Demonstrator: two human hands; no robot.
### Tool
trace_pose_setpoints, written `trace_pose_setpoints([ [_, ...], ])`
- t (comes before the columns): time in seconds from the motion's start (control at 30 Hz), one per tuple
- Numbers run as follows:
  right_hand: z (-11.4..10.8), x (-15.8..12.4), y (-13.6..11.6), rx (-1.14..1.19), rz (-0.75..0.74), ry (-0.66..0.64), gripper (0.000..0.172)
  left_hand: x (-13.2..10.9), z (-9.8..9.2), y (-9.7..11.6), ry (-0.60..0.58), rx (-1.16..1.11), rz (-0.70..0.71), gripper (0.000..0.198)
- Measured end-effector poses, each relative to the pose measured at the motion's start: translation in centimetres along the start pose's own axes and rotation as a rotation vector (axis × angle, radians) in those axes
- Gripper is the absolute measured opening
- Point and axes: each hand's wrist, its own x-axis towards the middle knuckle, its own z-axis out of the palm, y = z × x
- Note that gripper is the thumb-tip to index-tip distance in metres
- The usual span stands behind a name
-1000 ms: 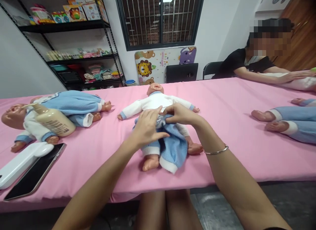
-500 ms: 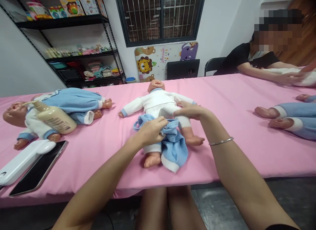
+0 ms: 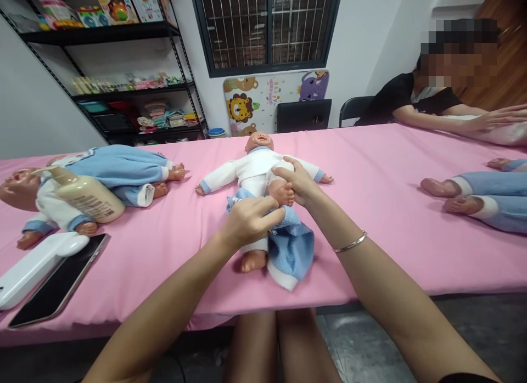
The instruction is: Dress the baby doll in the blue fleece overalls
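Note:
A baby doll (image 3: 260, 166) in a white top with blue cuffs lies on its back in front of me, head away from me. Blue trousers (image 3: 290, 251) with a white cuff are bunched over its lower body. My left hand (image 3: 252, 221) is closed on the gathered blue cloth; its fingertips are partly hidden. My right hand (image 3: 297, 181) wraps round the doll's raised, bent leg, with the bare foot (image 3: 282, 195) just above the trousers. The other foot (image 3: 253, 261) points toward me below a white leg covering.
On the pink-covered table (image 3: 370, 246), another doll (image 3: 119, 166), a pump bottle (image 3: 93, 196), a white handheld device (image 3: 39, 268) and a phone (image 3: 61, 284) lie at left. Doll legs in blue trousers (image 3: 489, 191) lie at right. A person (image 3: 415, 106) works at far right.
My right hand has lifted and bent the doll's leg, bringing its foot up beside my left hand. My left hand keeps its grip on the blue trousers.

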Motion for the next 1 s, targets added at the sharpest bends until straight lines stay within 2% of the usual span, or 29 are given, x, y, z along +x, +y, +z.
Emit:
trace_pose_setpoints([
  [0.1, 0.6, -0.8, -0.5, 0.089, 0.094, 0.057, 0.073, 0.2, -0.2, 0.3, 0.046, -0.009, -0.054, 0.015],
  [0.27, 1.3, -0.8, 0.4, -0.053, -0.097, 0.199, 0.065, 0.8, -0.3, 1.3, 0.018, 0.031, 0.057, 0.013],
  [0.33, 1.4, -0.6, 0.7, -0.101, -0.129, 0.197, 0.064, 1.0, -0.4, 1.6, -0.019, 0.042, 0.023, 0.014],
  [0.4, 1.2, -0.5, 0.7, -0.137, -0.148, 0.13, 0.066, 1.1, -0.6, 1.5, -0.1, -0.005, -0.143, 0.012],
  [0.47, 0.8, -0.5, 0.7, -0.174, -0.192, 0.021, 0.067, 1.4, -0.7, 1.0, -0.217, -0.165, -0.366, 0.006],
  [0.57, 0.0, -0.5, 0.5, -0.173, -0.238, -0.23, 0.064, 1.9, -0.1, -0.3, -0.344, -0.472, -0.643, 0.01],
  [0.67, -1.0, -0.3, 0.7, -0.078, -0.182, -0.424, 0.051, 2.4, 1.5, -2.2, -0.341, -0.549, -0.743, 0.006],
  [0.77, -2.2, 0.1, 1.0, 0.051, -0.006, -0.526, 0.031, 2.6, 3.5, -4.1, -0.311, -0.432, -0.782, 0.013],
  [0.83, -3.3, 0.3, 1.2, 0.16, 0.132, -0.625, 0.025, 2.6, 4.6, -5.0, -0.339, -0.361, -0.834, 0.014],
  [0.9, -4.3, 0.5, 1.3, 0.2, 0.185, -0.716, 0.028, 2.5, 5.4, -5.5, -0.407, -0.361, -0.906, 0.013],
  [1.0, -5.3, 0.7, 1.4, -0.029, 0.031, -0.746, 0.058, 2.4, 5.8, -5.4, -0.505, -0.385, -0.982, 0.016],
])
